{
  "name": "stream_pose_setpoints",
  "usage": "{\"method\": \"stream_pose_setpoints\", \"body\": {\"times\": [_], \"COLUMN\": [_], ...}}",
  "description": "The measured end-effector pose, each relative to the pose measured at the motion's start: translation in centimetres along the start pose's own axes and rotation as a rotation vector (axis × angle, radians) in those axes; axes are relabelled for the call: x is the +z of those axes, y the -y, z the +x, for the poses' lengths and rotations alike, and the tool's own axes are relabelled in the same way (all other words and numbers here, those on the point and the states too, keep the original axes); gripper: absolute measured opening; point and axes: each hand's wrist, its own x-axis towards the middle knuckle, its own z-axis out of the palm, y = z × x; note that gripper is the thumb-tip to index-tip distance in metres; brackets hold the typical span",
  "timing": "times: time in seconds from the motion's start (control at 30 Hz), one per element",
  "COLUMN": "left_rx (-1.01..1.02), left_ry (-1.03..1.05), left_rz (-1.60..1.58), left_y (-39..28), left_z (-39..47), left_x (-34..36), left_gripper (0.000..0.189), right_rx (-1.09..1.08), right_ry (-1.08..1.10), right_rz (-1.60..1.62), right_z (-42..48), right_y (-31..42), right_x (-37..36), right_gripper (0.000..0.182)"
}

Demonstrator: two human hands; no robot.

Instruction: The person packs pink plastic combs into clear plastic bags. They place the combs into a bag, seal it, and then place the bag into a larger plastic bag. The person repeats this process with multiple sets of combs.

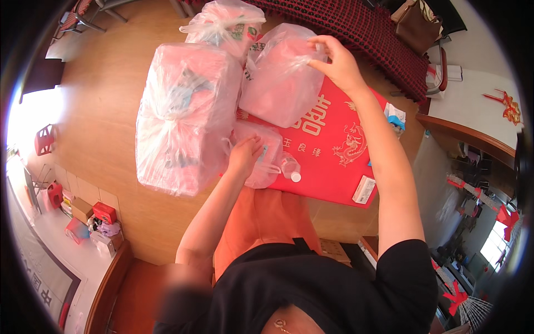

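Observation:
My right hand (336, 62) grips the gathered top of a translucent plastic bag (283, 83) with pink contents, which stands on a red table covering (311, 146). My left hand (247, 154) rests on or at a smaller tied plastic bag (267, 169); whether its fingers hold the plastic is unclear. A large knotted plastic bag (187, 121) with pink contents is at the left. Behind it sits another tied bag (225, 29). A clear bottle with a white cap (290, 167) lies just right of the small bag.
A small white box (364, 190) lies at the covering's near right corner. A blue and white packet (395, 117) is at its right edge. Beyond stands a bench with a dark red woven cover (358, 37), and a brown handbag (418, 29) is at the upper right.

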Motion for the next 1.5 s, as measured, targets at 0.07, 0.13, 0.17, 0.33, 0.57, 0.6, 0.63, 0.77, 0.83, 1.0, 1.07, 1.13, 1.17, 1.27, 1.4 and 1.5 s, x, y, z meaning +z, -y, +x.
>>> {"method": "stream_pose_setpoints", "body": {"times": [0.07,0.13,0.17,0.33,0.57,0.6,0.63,0.77,0.83,1.0,1.07,1.13,1.17,1.27,1.4,1.5], "left_rx": [-0.036,-0.088,-0.114,-0.082,-0.074,-0.071,-0.081,-0.119,-0.089,-0.059,-0.071,-0.084,-0.093,-0.096,0.153,0.012], "left_ry": [-0.089,-0.149,-0.174,-0.106,-0.055,-0.058,-0.09,-0.196,-0.22,0.548,0.102,-0.067,-0.017,0.021,0.098,-0.134], "left_rz": [-0.104,-0.19,-0.235,-0.246,-0.268,-0.295,-0.362,-0.533,-0.594,-0.877,-0.758,-0.715,-0.742,-0.769,-0.601,-0.601], "left_y": [0.8,1.1,1.0,0.4,-0.1,0.0,0.3,1.3,1.1,2.2,1.9,1.1,0.9,0.9,5.5,1.7], "left_z": [2.6,5.2,6.5,9.3,12.1,12.1,12.5,14.2,14.6,16.7,17.0,16.7,16.6,16.9,20.4,17.4], "left_x": [0.0,0.6,0.8,2.4,3.1,3.5,3.4,3.0,3.1,0.2,1.4,2.9,2.9,2.0,-4.2,1.6], "left_gripper": [0.044,0.044,0.048,0.065,0.064,0.065,0.065,0.065,0.063,0.053,0.047,0.043,0.042,0.04,0.038,0.038], "right_rx": [-0.032,-0.01,0.067,0.586,0.186,0.159,0.25,0.332,0.359,0.395,0.43,0.462,0.479,0.383,0.427,0.371], "right_ry": [-0.122,-0.26,-0.357,-0.311,-0.336,-0.347,-0.294,-0.183,-0.003,0.098,0.095,0.088,0.086,0.123,0.111,0.061], "right_rz": [0.001,0.056,0.104,-0.005,-0.321,-0.308,-0.155,-0.024,-0.013,0.007,0.014,0.018,0.019,-0.289,-0.403,-0.446], "right_z": [-1.6,-4.2,-5.5,-10.6,1.2,3.7,5.9,11.6,12.8,13.4,13.5,13.2,13.0,10.9,11.2,10.9], "right_y": [-1.2,-3.7,-5.7,-16.6,-28.4,-29.4,-30.1,-34.6,-31.4,-35.6,-35.7,-33.7,-32.6,-28.1,-27.0,-29.6], "right_x": [0.2,0.4,1.1,4.3,2.4,1.7,1.3,1.2,2.9,3.3,4.1,4.2,4.2,3.0,5.2,5.9], "right_gripper": [0.058,0.063,0.062,0.054,0.05,0.05,0.051,0.048,0.048,0.045,0.042,0.04,0.038,0.039,0.043,0.046]}}
